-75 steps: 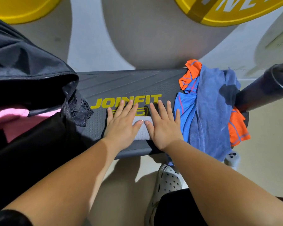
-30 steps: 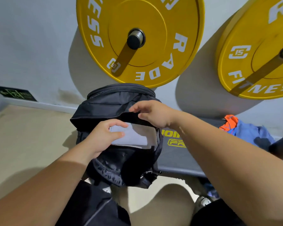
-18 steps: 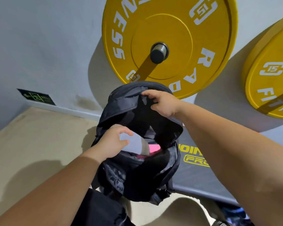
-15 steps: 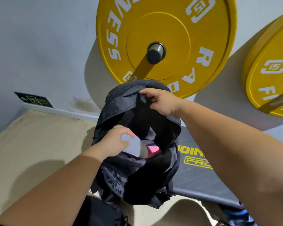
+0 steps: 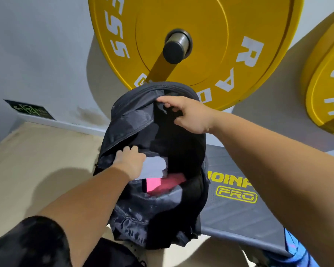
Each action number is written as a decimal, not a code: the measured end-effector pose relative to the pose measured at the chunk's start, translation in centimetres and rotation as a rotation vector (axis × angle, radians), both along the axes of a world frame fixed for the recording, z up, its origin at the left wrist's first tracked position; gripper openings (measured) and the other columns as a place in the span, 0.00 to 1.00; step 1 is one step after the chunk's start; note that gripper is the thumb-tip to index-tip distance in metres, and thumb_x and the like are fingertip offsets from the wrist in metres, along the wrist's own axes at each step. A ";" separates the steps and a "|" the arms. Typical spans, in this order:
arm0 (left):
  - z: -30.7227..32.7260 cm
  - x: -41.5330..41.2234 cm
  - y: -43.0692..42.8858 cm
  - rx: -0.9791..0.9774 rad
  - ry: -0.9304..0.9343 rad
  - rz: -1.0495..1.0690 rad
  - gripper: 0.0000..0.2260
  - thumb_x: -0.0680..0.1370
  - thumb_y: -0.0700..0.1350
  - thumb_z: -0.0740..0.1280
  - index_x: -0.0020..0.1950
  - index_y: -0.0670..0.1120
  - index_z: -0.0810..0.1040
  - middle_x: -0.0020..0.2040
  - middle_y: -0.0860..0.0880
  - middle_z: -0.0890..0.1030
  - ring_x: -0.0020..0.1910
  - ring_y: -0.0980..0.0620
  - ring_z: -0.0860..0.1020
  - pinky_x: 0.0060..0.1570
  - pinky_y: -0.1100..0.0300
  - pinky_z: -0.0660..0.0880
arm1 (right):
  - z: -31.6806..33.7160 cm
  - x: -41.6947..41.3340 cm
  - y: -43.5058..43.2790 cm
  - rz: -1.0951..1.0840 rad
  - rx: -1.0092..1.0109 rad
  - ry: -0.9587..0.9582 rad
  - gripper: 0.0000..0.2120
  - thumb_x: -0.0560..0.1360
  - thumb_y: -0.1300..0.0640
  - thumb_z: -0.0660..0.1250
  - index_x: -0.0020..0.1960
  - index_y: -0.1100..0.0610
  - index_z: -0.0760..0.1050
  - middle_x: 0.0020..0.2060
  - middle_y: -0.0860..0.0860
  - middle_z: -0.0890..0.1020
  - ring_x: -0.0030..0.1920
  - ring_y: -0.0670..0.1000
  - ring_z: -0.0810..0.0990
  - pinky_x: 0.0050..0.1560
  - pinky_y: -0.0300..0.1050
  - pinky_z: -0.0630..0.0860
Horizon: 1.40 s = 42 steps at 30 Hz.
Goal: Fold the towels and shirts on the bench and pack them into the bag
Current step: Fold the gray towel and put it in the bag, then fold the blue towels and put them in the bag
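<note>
Towel (image 5: pixel 155 167), grey and folded, lies in the mouth of the black bag (image 5: pixel 127 128) just right of my left hand (image 5: pixel 130 163), which grips its near edge, while farther up my right hand (image 5: pixel 189 116) pinches the bag's top flap, pink cloth (image 5: pixel 156 185) just below the towel.

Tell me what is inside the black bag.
Inside the black bag, a grey towel, held by the left hand, lies above a pink item. The right hand holds the opening apart. Anything deeper is hidden in shadow.

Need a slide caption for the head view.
Packing step: left hand holds folded grey towel inside open black bag, right hand lifting its flap.
</note>
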<state>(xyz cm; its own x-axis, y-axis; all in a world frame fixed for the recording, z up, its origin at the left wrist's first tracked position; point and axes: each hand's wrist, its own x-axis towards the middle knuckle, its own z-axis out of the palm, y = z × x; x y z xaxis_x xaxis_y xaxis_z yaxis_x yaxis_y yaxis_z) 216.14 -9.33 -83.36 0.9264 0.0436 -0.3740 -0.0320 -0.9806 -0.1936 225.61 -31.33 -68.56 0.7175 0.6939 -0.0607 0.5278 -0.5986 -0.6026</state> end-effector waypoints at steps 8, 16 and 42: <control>-2.5 -1.4 -1.9 -0.397 0.320 -0.255 0.25 0.84 0.54 0.52 0.81 0.52 0.53 0.81 0.54 0.48 0.80 0.50 0.43 0.78 0.49 0.47 | -1.2 -1.0 -0.3 0.029 -0.039 -0.153 0.39 0.73 0.69 0.62 0.79 0.45 0.58 0.68 0.55 0.72 0.69 0.56 0.68 0.68 0.54 0.66; 0.0 -1.2 -1.6 -0.142 0.483 -0.129 0.23 0.85 0.56 0.45 0.81 0.58 0.47 0.81 0.57 0.40 0.80 0.46 0.41 0.77 0.46 0.41 | -1.5 -2.2 -1.5 0.037 -0.119 -0.206 0.38 0.74 0.66 0.63 0.79 0.44 0.56 0.68 0.57 0.72 0.69 0.60 0.68 0.67 0.57 0.66; 8.4 -8.2 -18.7 -0.713 -0.228 -0.367 0.19 0.74 0.61 0.61 0.57 0.53 0.80 0.51 0.55 0.78 0.51 0.54 0.77 0.53 0.55 0.74 | -7.0 -11.2 -21.1 -0.356 -0.156 -0.060 0.24 0.77 0.64 0.60 0.70 0.47 0.74 0.60 0.56 0.76 0.61 0.59 0.75 0.62 0.50 0.71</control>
